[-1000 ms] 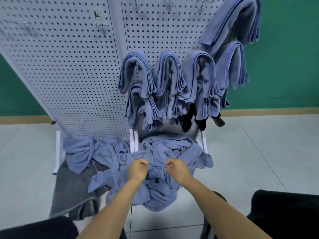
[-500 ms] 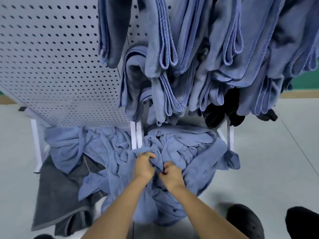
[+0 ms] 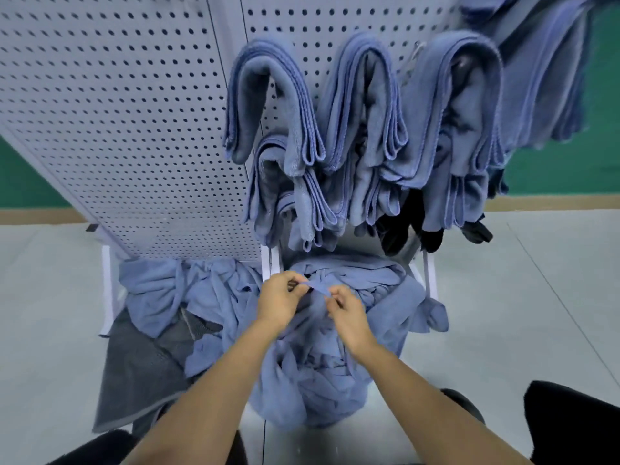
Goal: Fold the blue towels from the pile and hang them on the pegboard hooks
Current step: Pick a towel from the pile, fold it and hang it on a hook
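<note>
A heap of crumpled blue towels (image 3: 188, 293) lies on the floor at the foot of the white pegboard (image 3: 117, 129). One blue towel (image 3: 312, 374) is pulled up from the heap. My left hand (image 3: 280, 302) and my right hand (image 3: 347, 313) pinch its top edge close together, and the rest hangs bunched below my wrists. Several folded blue towels (image 3: 362, 129) hang over hooks on the pegboard's right panel, just above my hands.
A dark grey towel (image 3: 141, 374) lies spread on the floor at the left. Black items (image 3: 402, 229) hang under the folded towels. The pegboard's white legs (image 3: 106, 290) stand beside the heap. A green wall (image 3: 553, 169) is behind. Dark shapes (image 3: 577, 427) fill the bottom corners.
My hands have lifted the towel edge out of the heap and now pinch it between them. The view has tilted up slightly, showing more of the hanging towels.
</note>
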